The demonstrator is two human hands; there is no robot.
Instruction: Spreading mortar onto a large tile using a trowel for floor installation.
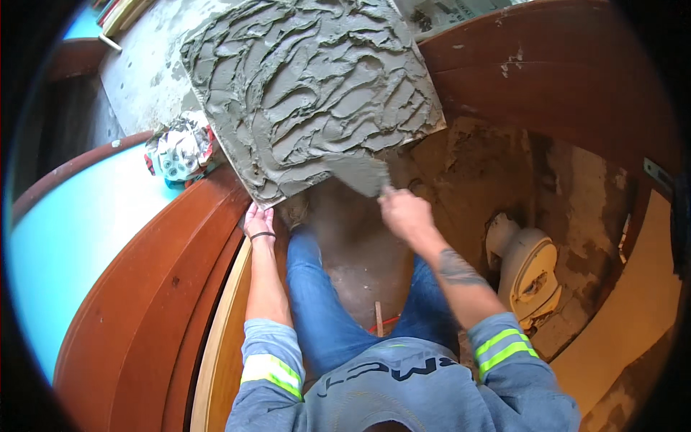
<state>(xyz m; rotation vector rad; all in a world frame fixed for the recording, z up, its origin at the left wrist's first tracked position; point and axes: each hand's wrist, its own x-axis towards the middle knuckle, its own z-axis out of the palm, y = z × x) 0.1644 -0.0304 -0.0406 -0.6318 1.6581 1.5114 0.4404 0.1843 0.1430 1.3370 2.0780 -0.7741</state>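
Observation:
A large square tile carries a thick, ridged coat of wet grey mortar over its upper face. At its near left corner, my left hand grips the tile's edge, with part of the fingers hidden beneath it. My right hand is closed round the handle of a trowel. The trowel's grey-smeared blade lies at the tile's near edge, touching or just over the mortar; I cannot tell which. Slight motion blur softens the right hand.
To the right, a cream toilet stands on the dirty floor. A reddish-brown wooden frame runs along the left, beside a light blue panel. A crumpled bag rests by the tile's left edge. A brown wooden panel curves behind on the right.

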